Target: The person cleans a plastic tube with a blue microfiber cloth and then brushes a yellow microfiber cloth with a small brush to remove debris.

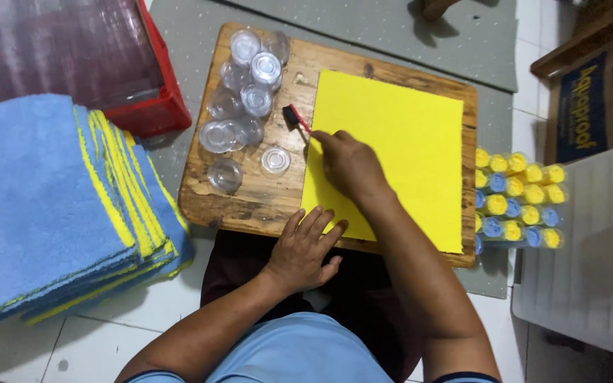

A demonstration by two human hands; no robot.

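Your left hand (pixel 303 248) lies open pinning the yellow sheet (pixel 391 156); your right hand (pixel 345 163) grips a red-handled brush (pixel 296 118) that could knock nearby clear cups (pixel 246 92).

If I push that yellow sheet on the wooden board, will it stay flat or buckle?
The yellow sheet looks thin and flat, so it is probably light and would bend if lifted by one edge. The left hand rests on its near edge, which suggests it may slide on the wooden board when pushed.

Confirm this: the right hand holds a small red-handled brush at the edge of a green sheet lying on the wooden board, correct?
Not quite. In the head view the sheet is yellow, not green. The right hand does hold the small red-handled brush at its edge, on the wooden board.
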